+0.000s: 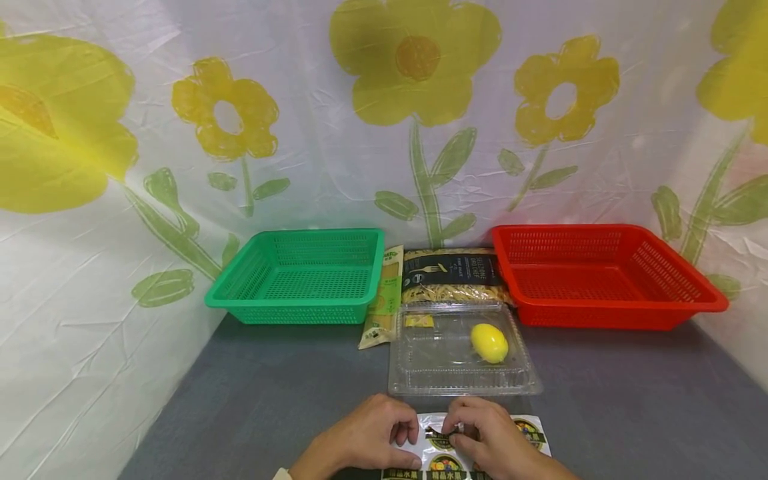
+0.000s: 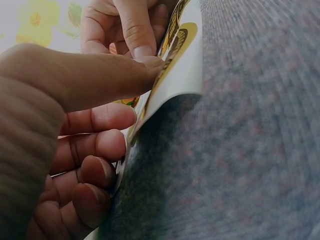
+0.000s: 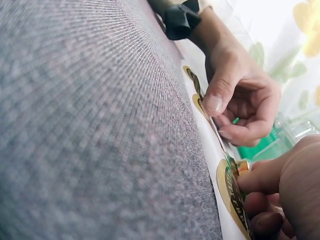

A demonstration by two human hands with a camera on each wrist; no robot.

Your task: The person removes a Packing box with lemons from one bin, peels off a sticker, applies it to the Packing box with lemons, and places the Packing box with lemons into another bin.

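Observation:
A white sheet of round fruit-label stickers (image 1: 423,460), printed in black, gold and fruit colours, lies at the table's near edge. My left hand (image 1: 379,435) rests on its left part, thumb pressing the top and the other fingers bent on the surface. The thumb (image 2: 115,75) shows on the sheet in the left wrist view, where the near edge lifts slightly off the table. My right hand (image 1: 489,433) pinches the edge of a sticker (image 1: 441,438) between thumb and index finger. Part of that sticker is hidden by the fingers.
Beyond the hands stands a clear plastic clamshell box (image 1: 444,380) with a lemon (image 1: 489,343) and a small yellow packet (image 1: 419,321) on it. Behind are a noodle pack (image 1: 390,287), a pasta bag (image 1: 450,272), a green basket (image 1: 294,313) and a red basket (image 1: 606,317).

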